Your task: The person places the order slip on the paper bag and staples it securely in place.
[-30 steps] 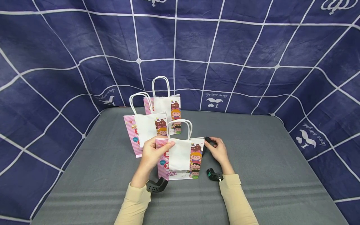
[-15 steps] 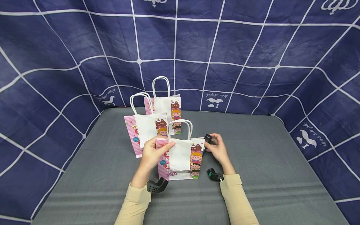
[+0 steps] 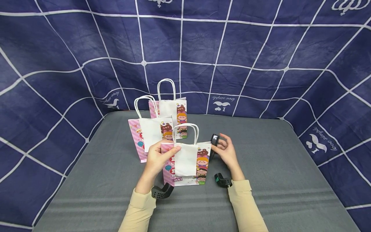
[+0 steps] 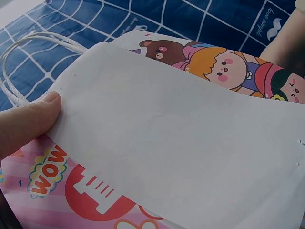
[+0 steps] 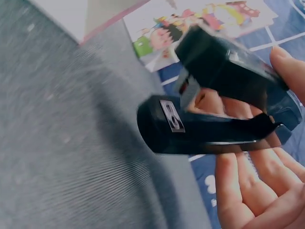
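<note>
A small paper gift bag (image 3: 185,161) with white twisted handles stands upright in front, pink at its left and cartoon figures at its right. My left hand (image 3: 157,158) pinches its upper left edge. In the left wrist view the thumb (image 4: 33,117) presses on the white paper panel (image 4: 167,119); the fingers behind are hidden. Just right of the bag, my right hand (image 3: 228,154) holds a black stapler (image 3: 214,140). Seen from the right wrist, the stapler (image 5: 209,136) has its two arms spread apart, with fingers curled around it. It appears apart from the bag's side.
Two similar bags stand behind and to the left, a nearer one (image 3: 152,135) and a farther one (image 3: 168,109). The grey cloth surface (image 3: 275,161) extends to both sides. A blue curtain with white grid lines (image 3: 232,48) hangs behind.
The right hand has shifted slightly right and up, and the stapler has risen and turned more upright beside the bag. The left hand and bag have stayed almost still.
</note>
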`<state>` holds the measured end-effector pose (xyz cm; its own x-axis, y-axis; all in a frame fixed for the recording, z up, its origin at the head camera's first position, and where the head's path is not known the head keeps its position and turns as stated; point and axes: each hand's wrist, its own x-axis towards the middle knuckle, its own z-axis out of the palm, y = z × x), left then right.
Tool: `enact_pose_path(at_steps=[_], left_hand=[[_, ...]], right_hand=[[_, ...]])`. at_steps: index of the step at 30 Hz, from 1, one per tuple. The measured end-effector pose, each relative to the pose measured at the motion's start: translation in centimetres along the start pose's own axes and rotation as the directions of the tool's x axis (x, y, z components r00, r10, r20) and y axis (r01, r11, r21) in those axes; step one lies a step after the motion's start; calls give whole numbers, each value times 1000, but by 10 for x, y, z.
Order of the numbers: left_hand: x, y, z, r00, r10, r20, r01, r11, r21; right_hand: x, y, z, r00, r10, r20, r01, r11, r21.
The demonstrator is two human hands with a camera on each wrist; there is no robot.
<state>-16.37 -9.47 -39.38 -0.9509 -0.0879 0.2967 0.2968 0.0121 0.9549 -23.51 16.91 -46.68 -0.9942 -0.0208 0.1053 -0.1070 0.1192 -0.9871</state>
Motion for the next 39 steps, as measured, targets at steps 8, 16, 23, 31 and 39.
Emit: enact_pose_path(at_steps=[8, 16, 23, 31, 39], left_hand=[[-3, 19, 3, 1000, -8, -1, 8, 1000, 12], [1, -6, 0, 1000, -10, -4, 10, 1000, -9], [0, -7, 0, 1000, 11, -1, -11, 1000, -8], [-1, -6, 1, 1000, 14, 0, -14, 1000, -3], [-2, 1, 5, 1000, -22, -11, 22, 1000, -5]], right_hand=[[-1, -18, -1, 994, -62, -91, 64, 998, 20], [-6, -39, -4, 950, -263, -167, 288, 947, 145], [-14, -61, -5, 884, -437, -167, 467, 843, 266], [-29, -86, -5, 838, -495, -228, 545, 781, 305], [-42, -103, -5, 785, -596, -168, 610, 698, 374]])
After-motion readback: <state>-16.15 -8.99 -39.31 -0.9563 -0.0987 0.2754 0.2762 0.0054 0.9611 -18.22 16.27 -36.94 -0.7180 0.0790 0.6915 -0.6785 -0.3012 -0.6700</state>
